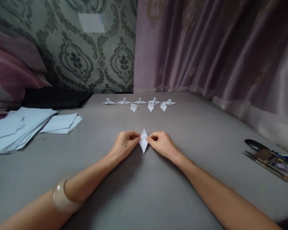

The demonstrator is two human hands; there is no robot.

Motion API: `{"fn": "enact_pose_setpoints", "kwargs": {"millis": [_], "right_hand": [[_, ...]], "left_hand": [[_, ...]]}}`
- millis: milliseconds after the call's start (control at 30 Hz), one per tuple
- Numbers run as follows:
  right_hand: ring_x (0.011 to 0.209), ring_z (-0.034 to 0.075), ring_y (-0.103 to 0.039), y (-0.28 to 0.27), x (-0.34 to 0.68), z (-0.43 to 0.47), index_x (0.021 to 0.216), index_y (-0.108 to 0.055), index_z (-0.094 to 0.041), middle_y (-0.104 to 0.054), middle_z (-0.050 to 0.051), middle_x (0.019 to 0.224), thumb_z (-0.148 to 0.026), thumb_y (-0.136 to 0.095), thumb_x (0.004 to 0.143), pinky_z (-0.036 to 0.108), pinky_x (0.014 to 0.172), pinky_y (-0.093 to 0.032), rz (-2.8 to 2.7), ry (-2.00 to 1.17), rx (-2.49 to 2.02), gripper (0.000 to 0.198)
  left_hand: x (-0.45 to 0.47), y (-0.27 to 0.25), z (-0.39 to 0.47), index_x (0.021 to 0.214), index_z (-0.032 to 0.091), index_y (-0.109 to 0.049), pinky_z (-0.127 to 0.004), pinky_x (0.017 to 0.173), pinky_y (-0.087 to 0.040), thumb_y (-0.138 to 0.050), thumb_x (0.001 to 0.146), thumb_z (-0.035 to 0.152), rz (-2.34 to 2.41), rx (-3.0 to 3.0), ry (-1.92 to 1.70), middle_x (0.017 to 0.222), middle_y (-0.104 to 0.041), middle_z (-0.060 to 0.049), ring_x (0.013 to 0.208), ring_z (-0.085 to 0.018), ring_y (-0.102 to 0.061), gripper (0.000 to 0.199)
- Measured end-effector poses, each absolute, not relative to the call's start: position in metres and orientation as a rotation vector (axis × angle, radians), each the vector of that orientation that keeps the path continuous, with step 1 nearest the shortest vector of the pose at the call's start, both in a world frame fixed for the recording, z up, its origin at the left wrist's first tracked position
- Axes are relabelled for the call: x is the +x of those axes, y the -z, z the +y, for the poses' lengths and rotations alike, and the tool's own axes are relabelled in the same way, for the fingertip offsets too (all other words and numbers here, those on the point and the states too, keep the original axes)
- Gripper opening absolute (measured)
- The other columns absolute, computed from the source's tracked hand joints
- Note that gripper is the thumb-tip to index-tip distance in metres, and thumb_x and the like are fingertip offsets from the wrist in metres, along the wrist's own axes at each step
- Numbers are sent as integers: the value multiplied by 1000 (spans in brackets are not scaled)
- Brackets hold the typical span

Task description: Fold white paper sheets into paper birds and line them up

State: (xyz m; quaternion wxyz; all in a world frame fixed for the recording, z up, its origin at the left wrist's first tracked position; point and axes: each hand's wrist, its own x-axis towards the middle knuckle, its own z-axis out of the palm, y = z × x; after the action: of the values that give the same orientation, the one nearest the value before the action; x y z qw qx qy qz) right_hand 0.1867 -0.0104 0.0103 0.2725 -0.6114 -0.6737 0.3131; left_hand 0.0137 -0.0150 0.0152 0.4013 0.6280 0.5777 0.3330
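Observation:
A small white folded paper (pixel 143 142), shaped like a narrow diamond, stands point-up between my hands at the middle of the grey surface. My left hand (pixel 126 142) pinches its left corner between thumb and fingers. On the opposite corner, my right hand (pixel 162 143) has a matching pinch. Beyond them, folded paper cranes (pixel 139 101) sit in a row with their wings spread. Just in front of that row lie three more folded paper pieces (pixel 151 107).
Stacked white paper sheets (pixel 36 123) lie at the left, with smaller squares (pixel 61 124) beside them. To the right are scissors (pixel 256 145), a pencil (pixel 271 167) and other small items. A curtain (pixel 172 48) hangs along the back and right; a patterned wall (pixel 86 57) stands behind.

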Motion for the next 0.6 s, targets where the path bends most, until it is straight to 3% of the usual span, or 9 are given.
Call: {"fn": "enact_pose_setpoints", "kwargs": {"millis": [267, 433, 600], "right_hand": [[72, 15, -58, -2, 184, -12, 85, -67, -22, -65, 3, 83, -25, -58, 80, 27, 69, -43, -2001, -522, -1560, 11], [72, 11, -56, 2, 194, -14, 93, -70, -23, -62, 3, 93, -10, -47, 81, 24, 67, -43, -2127, -595, -1366, 29], [67, 9, -54, 1, 197, -16, 97, -69, -20, -61, 2, 91, -14, -53, 80, 24, 66, -43, -2130, -648, -1342, 24]], "left_hand": [[6, -4, -10, 94, 18, -66, -27, 65, -45, -52, 75, 20, 1505, 2068, -813, 78, -63, -3, 68, -15, -56, 24], [3, -10, -12, 84, 18, -69, -26, 64, -44, -47, 70, 9, 1416, 2179, -657, 80, -59, -4, 65, -13, -55, 27], [-3, -11, -9, 86, 19, -70, -25, 62, -44, -53, 71, 19, 1380, 2110, -616, 81, -60, -3, 65, -13, -55, 23]]}}
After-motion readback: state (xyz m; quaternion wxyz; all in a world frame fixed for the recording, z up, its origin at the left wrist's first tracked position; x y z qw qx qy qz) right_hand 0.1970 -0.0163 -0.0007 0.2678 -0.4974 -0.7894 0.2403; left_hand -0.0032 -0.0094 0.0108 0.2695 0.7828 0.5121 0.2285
